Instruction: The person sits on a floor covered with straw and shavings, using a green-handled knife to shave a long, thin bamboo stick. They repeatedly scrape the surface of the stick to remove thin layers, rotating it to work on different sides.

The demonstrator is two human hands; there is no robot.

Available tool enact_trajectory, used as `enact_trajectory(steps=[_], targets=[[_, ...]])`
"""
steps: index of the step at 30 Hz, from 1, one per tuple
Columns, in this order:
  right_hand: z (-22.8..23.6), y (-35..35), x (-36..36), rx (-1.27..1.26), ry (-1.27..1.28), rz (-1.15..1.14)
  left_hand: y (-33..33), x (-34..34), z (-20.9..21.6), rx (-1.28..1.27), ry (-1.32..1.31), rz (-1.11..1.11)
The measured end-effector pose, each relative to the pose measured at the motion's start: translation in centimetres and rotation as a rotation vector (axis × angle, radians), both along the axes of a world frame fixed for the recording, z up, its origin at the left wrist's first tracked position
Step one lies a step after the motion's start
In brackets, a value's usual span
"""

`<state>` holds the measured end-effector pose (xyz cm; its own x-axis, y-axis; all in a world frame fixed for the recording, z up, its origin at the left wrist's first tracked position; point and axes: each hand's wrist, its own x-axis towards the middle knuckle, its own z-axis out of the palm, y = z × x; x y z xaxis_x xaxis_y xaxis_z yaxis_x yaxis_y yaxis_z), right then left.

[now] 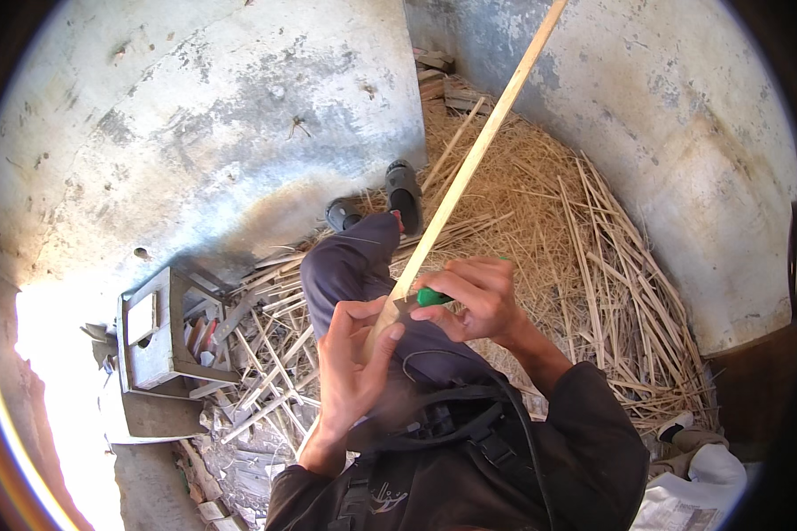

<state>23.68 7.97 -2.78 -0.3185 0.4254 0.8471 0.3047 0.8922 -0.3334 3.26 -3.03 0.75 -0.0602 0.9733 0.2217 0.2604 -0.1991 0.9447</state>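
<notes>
The person's left hand (350, 372) has a long wooden stick (474, 164) held between thumb and fingers; from there it slants away, passing just left of the right hand (476, 303), which grips a green-handled knife (429, 297) by the stick.

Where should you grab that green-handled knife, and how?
Probably by the green handle, coming from the right, as the right hand does. The handle lies on that side, while the grey blade meets the long wooden strip near the left hand, so keep fingers off that end.
</notes>
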Motion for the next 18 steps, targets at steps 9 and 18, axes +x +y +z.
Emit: enact_trajectory(steps=[9,18], targets=[[0.0,0.8,0.1,-0.006,0.005,-0.066,0.7,-0.3,-0.7,0.047,0.059,0.017],[0.2,3.5,2.0,-0.108,0.176,-0.188,-0.5,-1.1,-2.0,-0.012,0.121,0.033]])
